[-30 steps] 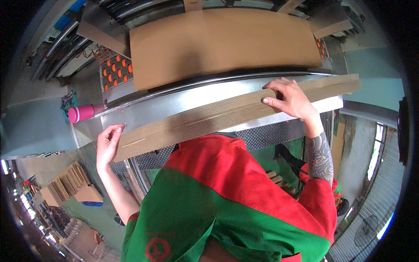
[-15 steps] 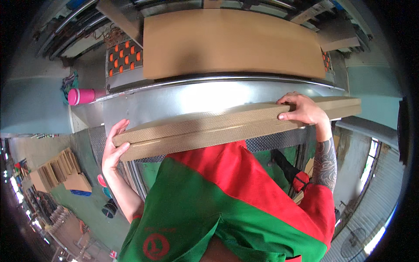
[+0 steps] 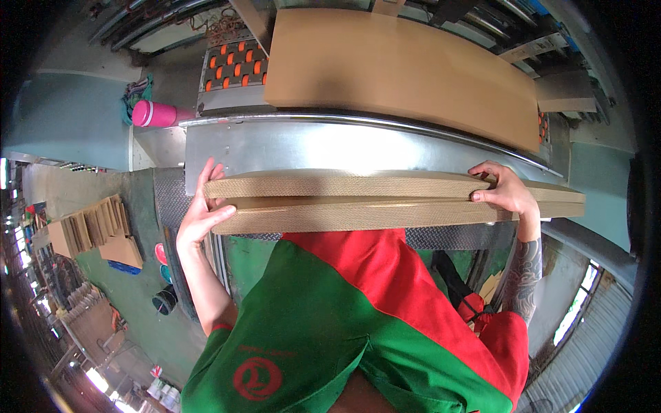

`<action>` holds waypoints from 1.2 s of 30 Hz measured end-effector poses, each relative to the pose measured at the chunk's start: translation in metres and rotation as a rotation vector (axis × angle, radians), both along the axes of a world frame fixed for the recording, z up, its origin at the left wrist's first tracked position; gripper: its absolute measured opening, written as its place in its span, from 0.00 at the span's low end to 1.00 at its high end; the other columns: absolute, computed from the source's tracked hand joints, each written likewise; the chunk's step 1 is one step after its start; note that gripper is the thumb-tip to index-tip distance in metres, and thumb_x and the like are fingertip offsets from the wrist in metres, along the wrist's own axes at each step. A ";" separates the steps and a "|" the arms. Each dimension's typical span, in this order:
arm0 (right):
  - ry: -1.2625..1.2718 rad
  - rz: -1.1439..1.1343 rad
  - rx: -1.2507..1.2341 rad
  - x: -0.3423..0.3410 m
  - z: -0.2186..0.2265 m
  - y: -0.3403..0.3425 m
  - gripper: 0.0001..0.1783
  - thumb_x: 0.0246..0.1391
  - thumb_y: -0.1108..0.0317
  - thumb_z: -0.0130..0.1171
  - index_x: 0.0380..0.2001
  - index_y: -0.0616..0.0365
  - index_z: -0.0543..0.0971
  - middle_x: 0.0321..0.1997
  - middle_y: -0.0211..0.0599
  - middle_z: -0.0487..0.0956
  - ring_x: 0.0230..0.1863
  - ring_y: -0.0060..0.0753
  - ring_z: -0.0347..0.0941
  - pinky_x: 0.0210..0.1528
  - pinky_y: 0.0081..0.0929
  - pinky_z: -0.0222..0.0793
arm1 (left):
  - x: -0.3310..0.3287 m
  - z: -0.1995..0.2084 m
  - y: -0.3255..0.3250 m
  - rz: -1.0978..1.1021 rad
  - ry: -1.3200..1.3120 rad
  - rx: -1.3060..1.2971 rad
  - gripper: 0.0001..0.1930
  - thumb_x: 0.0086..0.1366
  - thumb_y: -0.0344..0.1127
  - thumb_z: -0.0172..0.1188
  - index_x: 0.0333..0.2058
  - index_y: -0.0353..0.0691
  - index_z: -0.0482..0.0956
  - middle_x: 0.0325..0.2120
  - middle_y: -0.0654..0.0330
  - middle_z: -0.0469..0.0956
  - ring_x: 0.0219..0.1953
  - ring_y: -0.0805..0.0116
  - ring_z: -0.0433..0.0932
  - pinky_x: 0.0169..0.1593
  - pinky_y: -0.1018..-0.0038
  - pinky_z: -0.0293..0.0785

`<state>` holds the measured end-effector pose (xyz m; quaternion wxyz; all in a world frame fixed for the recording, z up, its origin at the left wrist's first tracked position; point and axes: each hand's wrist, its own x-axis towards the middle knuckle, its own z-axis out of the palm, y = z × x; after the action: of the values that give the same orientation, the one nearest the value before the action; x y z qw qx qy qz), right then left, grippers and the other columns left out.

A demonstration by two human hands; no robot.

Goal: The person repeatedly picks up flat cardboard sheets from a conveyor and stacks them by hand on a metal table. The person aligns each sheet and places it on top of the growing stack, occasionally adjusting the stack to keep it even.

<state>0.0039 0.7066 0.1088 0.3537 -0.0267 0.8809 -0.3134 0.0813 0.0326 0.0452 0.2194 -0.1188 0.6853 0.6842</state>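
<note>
A long stack of flat corrugated cardboard sheets (image 3: 344, 215) spans the space in front of my body, its layered edges facing me. Toward the left end a narrow gap parts it into an upper and a lower bundle. My left hand (image 3: 202, 219) grips the left end, thumb on the near edge and fingers behind. Near the right end my right hand (image 3: 508, 191) is closed over the upper bundle, its thumb on the near edge. Beyond the stack lies a shiny metal table (image 3: 275, 146).
A large flat cardboard sheet (image 3: 399, 69) lies past the metal rail, over a conveyor with orange rollers (image 3: 236, 65). A pink cylindrical container (image 3: 153, 113) stands at the left. More cardboard (image 3: 93, 226) is piled on the floor at left, near a black bucket (image 3: 165, 300).
The view has turned, and the stack now sits more level across it. The gap between the two bundles shows wider at the left. Both hands keep their hold.
</note>
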 end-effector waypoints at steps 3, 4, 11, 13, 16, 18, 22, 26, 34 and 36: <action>0.032 -0.004 0.011 0.002 0.000 -0.001 0.38 0.43 0.48 0.85 0.54 0.59 0.85 0.54 0.41 0.86 0.55 0.42 0.81 0.61 0.39 0.76 | 0.000 -0.001 -0.002 -0.022 -0.011 0.027 0.70 0.53 0.29 0.83 0.83 0.56 0.39 0.82 0.48 0.45 0.84 0.52 0.45 0.82 0.45 0.44; 0.060 0.009 0.015 0.002 0.001 -0.002 0.38 0.43 0.49 0.85 0.54 0.59 0.85 0.54 0.41 0.86 0.55 0.43 0.81 0.62 0.39 0.75 | -0.001 -0.001 -0.003 -0.032 -0.017 0.020 0.71 0.52 0.29 0.84 0.83 0.56 0.38 0.83 0.48 0.44 0.84 0.52 0.44 0.82 0.45 0.42; 0.240 0.071 0.121 0.006 0.011 -0.014 0.37 0.43 0.47 0.84 0.52 0.57 0.85 0.55 0.40 0.85 0.64 0.49 0.76 0.70 0.44 0.65 | -0.004 -0.003 -0.010 -0.123 -0.069 -0.011 0.77 0.49 0.33 0.87 0.83 0.59 0.31 0.83 0.47 0.39 0.84 0.53 0.41 0.83 0.46 0.39; 0.311 0.153 0.190 0.004 0.010 -0.017 0.37 0.43 0.46 0.83 0.52 0.56 0.85 0.54 0.39 0.85 0.65 0.49 0.75 0.72 0.46 0.61 | -0.003 -0.006 -0.012 -0.151 -0.062 -0.015 0.78 0.48 0.34 0.87 0.83 0.57 0.30 0.83 0.47 0.39 0.84 0.52 0.40 0.83 0.47 0.39; 0.328 0.118 0.207 0.002 0.007 -0.020 0.37 0.44 0.44 0.81 0.52 0.56 0.85 0.54 0.38 0.84 0.64 0.48 0.74 0.72 0.49 0.58 | -0.001 -0.008 -0.014 -0.177 -0.049 -0.030 0.78 0.48 0.34 0.87 0.83 0.52 0.30 0.83 0.46 0.38 0.85 0.50 0.38 0.83 0.48 0.39; 0.356 0.138 0.217 -0.001 0.004 -0.022 0.36 0.45 0.45 0.81 0.52 0.56 0.84 0.53 0.39 0.84 0.63 0.49 0.75 0.70 0.48 0.61 | 0.001 -0.011 -0.015 -0.192 -0.018 -0.032 0.78 0.48 0.34 0.87 0.83 0.48 0.29 0.83 0.46 0.37 0.85 0.49 0.37 0.83 0.48 0.40; 0.423 0.118 0.236 -0.004 -0.002 -0.027 0.33 0.48 0.51 0.81 0.53 0.57 0.83 0.52 0.41 0.83 0.60 0.52 0.76 0.65 0.46 0.66 | 0.006 -0.017 -0.019 -0.225 0.020 -0.062 0.76 0.50 0.33 0.85 0.83 0.46 0.30 0.83 0.47 0.39 0.85 0.49 0.38 0.83 0.50 0.40; 0.488 0.117 0.357 0.003 -0.006 -0.032 0.27 0.49 0.59 0.80 0.50 0.57 0.82 0.51 0.42 0.83 0.57 0.51 0.77 0.61 0.45 0.69 | 0.005 -0.032 -0.029 -0.128 0.018 0.140 0.73 0.51 0.44 0.83 0.83 0.43 0.35 0.83 0.52 0.41 0.85 0.53 0.39 0.83 0.53 0.40; 0.589 0.078 0.437 0.036 -0.010 -0.046 0.27 0.47 0.63 0.80 0.50 0.55 0.81 0.47 0.40 0.81 0.53 0.48 0.76 0.62 0.45 0.68 | -0.026 -0.131 -0.023 -0.207 0.253 0.035 0.62 0.54 0.48 0.84 0.80 0.44 0.52 0.81 0.53 0.52 0.83 0.56 0.48 0.83 0.55 0.47; 0.611 0.086 0.442 0.044 -0.009 -0.048 0.27 0.47 0.65 0.79 0.51 0.55 0.81 0.47 0.39 0.80 0.52 0.48 0.76 0.63 0.45 0.67 | -0.029 -0.155 -0.010 -0.218 0.394 0.016 0.51 0.56 0.39 0.82 0.74 0.42 0.61 0.80 0.51 0.55 0.82 0.55 0.52 0.82 0.55 0.52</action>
<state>0.0476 0.6589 0.0994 0.0845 -0.0789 0.9902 -0.0785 0.0523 0.0226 -0.1095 0.1550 0.0935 0.7184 0.6717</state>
